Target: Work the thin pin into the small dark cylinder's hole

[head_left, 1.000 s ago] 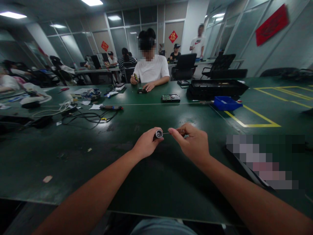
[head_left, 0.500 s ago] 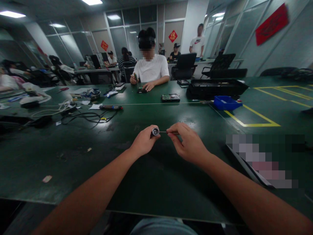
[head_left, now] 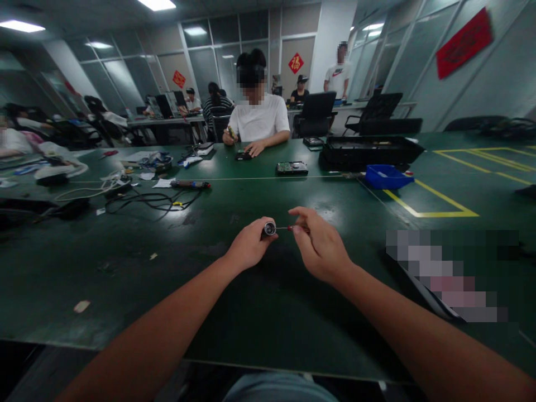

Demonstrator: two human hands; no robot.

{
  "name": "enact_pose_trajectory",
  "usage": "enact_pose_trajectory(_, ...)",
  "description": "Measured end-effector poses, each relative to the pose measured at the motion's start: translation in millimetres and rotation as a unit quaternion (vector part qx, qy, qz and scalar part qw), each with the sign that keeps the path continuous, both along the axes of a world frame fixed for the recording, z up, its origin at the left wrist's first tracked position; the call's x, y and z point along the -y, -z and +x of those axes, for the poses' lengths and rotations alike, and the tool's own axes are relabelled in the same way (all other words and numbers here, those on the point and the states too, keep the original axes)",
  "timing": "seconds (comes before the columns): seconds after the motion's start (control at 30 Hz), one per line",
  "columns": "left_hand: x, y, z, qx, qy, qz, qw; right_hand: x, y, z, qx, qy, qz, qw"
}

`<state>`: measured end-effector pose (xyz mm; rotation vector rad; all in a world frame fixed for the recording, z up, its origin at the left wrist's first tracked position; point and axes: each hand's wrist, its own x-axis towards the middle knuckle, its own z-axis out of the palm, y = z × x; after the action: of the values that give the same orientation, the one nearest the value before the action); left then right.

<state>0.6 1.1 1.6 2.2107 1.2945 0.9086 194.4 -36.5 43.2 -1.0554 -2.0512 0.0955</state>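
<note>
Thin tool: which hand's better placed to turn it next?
Probably the right hand: it holds the thin tool with the metal shaft directed at the round tube. The left hand is occupied gripping that tube.

Left hand point(head_left: 251, 244): grips dark cylinder point(head_left: 270, 229), round end toward camera
Right hand point(head_left: 321, 244): holds thin tool point(head_left: 290, 228), shaft pointing at cylinder
Bench point(head_left: 146, 304): green; hard drive point(head_left: 292, 167), blue bin point(head_left: 387, 177)
Far side: person point(head_left: 260, 120), white shirt

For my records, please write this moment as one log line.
left hand: grips round tube; right hand: holds screwdriver, shaft toward tube; table: blue tray beyond hands
</note>
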Motion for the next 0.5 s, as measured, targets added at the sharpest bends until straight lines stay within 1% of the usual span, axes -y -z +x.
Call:
enact_pose_trajectory(0.13, 1, 0.0, 2, -0.009, 0.000, -0.012, 1.000, -1, -0.2, 0, -0.012, 0.024, -0.033, 0.999)
enact_pose_trajectory(0.23, 2, -0.3, 2, -0.003, -0.002, -0.005, 1.000, -4, 3.5, 0, -0.104, 0.013, -0.055, 0.993)
enact_pose_trajectory(0.33, 1, -0.3, 2, 0.002, -0.007, -0.001, 1.000, -10, 7.5, 0, -0.220, -0.013, -0.115, 0.969)
enact_pose_trajectory(0.4, 1, -0.5, 2, 0.003, -0.001, 0.001, 1.000, -16, 9.6, 1, -0.276, -0.025, -0.152, 0.949)
enact_pose_trajectory(0.5, 1, -1.3, 2, -0.010, 0.015, 0.000, 1.000, -27, 13.4, 5, -0.342, -0.015, -0.191, 0.920)
